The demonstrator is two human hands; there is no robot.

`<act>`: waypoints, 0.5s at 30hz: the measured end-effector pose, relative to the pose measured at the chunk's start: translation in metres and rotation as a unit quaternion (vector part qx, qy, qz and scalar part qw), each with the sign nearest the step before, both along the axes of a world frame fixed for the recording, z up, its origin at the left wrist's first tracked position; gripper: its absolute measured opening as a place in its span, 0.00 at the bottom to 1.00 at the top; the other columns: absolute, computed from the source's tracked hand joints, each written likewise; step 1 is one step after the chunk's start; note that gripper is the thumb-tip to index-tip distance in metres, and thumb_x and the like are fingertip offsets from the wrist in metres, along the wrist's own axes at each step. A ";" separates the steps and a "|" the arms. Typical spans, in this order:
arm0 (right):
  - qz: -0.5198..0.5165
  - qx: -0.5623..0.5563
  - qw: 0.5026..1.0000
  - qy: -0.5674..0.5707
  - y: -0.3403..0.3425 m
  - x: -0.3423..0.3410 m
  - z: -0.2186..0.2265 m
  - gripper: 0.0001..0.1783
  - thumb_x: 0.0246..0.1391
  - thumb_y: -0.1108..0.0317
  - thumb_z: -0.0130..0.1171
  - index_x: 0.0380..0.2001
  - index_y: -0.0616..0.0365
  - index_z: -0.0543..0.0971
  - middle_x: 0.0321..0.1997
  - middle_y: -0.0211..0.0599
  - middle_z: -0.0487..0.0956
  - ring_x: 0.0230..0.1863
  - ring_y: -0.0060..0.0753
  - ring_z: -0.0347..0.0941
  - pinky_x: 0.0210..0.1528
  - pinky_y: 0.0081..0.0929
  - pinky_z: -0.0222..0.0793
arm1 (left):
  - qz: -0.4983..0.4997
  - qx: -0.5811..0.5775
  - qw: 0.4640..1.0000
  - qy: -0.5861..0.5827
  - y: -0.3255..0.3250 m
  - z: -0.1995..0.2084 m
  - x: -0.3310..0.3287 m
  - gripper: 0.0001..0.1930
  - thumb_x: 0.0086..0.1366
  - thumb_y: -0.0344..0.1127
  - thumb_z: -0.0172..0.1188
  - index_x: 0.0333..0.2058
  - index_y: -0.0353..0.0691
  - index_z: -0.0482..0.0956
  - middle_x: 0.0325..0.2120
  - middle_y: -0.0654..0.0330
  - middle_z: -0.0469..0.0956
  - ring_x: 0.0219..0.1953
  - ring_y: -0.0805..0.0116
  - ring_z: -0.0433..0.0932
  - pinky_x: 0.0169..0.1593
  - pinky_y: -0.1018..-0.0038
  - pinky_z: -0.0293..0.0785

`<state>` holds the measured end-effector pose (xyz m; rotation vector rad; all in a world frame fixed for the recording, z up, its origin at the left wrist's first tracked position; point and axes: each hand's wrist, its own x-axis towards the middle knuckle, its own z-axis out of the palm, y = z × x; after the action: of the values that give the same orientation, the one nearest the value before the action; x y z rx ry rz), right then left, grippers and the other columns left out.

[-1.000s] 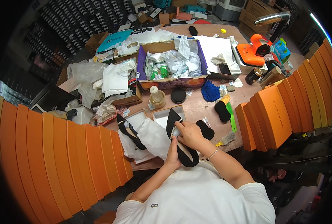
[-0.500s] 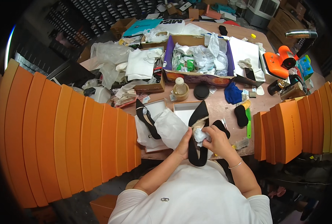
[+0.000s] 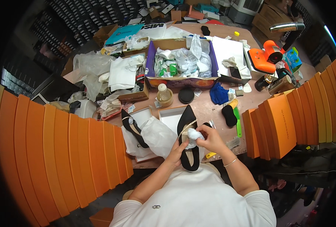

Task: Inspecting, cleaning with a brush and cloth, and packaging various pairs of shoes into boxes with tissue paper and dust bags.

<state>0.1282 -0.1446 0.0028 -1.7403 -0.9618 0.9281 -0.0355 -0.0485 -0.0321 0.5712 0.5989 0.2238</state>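
Observation:
A black pointed flat shoe (image 3: 190,163) stands toe-away in front of my chest, a gold-coloured edge round its opening. My left hand (image 3: 175,153) grips its side, thumb at the opening. Between the fingers of my right hand (image 3: 212,140) is a crumpled wad of white tissue paper (image 3: 194,134), at the shoe's opening just behind the toe. How much of the wad is inside the shoe cannot be made out. To the left, a matching black shoe (image 3: 136,133) lies on white paper in an open shoebox (image 3: 143,113), beside a sheet of tissue paper (image 3: 156,138).
Stacked orange boxes rise at the left (image 3: 77,159) and right (image 3: 279,128). Across the table stand a purple-edged carton (image 3: 183,82) of wrappers, a bottle (image 3: 164,96) and a black round lid (image 3: 186,95). A black pad (image 3: 229,115), green brush (image 3: 237,121) and blue cloth (image 3: 218,94) lie right.
The whole view has shifted, so the table things sit further left. The right hand and tissue wad have moved slightly toward the toe; the left hand still grips the shoe.

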 end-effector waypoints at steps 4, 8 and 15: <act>-0.183 0.160 0.829 0.504 -0.007 0.043 -0.012 0.18 0.60 0.58 0.49 0.48 0.57 0.74 0.42 0.36 0.79 0.38 0.29 0.76 0.35 0.28 0.74 | 0.065 -0.040 0.995 0.061 0.004 -0.028 0.008 0.29 0.63 0.37 0.61 0.60 0.42 0.60 0.50 0.60 0.71 0.51 0.65 0.72 0.54 0.67 0.71; -0.139 0.203 0.742 0.624 0.012 0.062 -0.036 0.19 0.61 0.53 0.51 0.48 0.51 0.75 0.42 0.33 0.80 0.39 0.32 0.75 0.37 0.33 0.72 | 0.067 -0.106 0.985 0.121 0.020 -0.103 0.005 0.27 0.62 0.38 0.61 0.58 0.39 0.63 0.48 0.56 0.73 0.51 0.60 0.72 0.55 0.62 0.70; -0.174 0.107 0.877 0.435 0.071 0.112 -0.019 0.16 0.59 0.68 0.54 0.50 0.53 0.73 0.41 0.26 0.79 0.35 0.19 0.74 0.31 0.20 0.71 | 0.042 -0.047 0.951 0.301 0.020 -0.098 0.000 0.35 0.62 0.48 0.59 0.63 0.40 0.58 0.56 0.54 0.68 0.58 0.57 0.68 0.61 0.63 0.62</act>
<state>0.2403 -0.0733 -0.0162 -1.0523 -0.1365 1.1450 -0.0352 -0.0289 -0.1305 0.5206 1.2226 0.0965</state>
